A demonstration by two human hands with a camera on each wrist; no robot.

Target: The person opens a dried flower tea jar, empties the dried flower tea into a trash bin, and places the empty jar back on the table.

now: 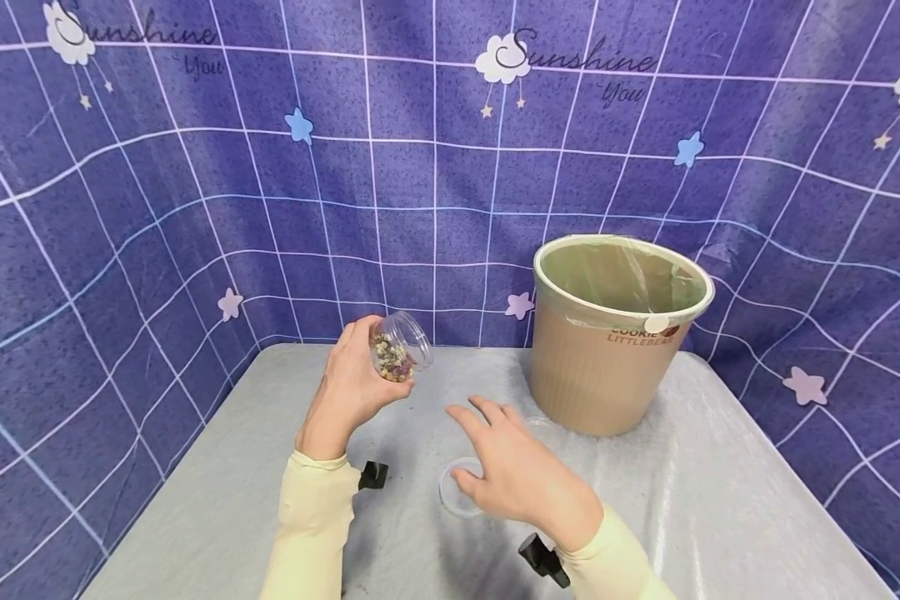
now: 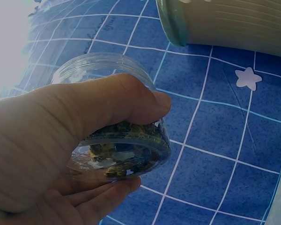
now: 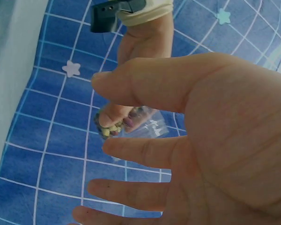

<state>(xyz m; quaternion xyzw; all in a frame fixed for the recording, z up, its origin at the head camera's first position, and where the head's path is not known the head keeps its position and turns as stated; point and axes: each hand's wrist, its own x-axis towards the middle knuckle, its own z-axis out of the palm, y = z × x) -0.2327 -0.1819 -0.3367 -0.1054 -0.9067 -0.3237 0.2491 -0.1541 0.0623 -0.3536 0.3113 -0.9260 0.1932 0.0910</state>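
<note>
My left hand [image 1: 345,383] grips a small clear jar [image 1: 411,332] above the table, thumb on one side and fingers on the other. The jar is tilted, its open mouth facing right. Inside lie dried bits [image 1: 392,360] in yellow-green and purplish tones, like dried flowers; the left wrist view shows them through the clear wall [image 2: 126,154]. To the right, my right hand [image 1: 528,475] hovers with spread fingers and holds nothing. Under its thumb, a round clear lid [image 1: 453,503] lies on the table, partly hidden by the hand.
A tan bin [image 1: 600,375] with a pale rim and a plastic liner stands at the back right of the grey-covered table [image 1: 232,467]. Beside its base, a clear round piece [image 1: 540,422] shows behind my right hand. A blue-purple grid curtain [image 1: 420,183] encloses the back and sides.
</note>
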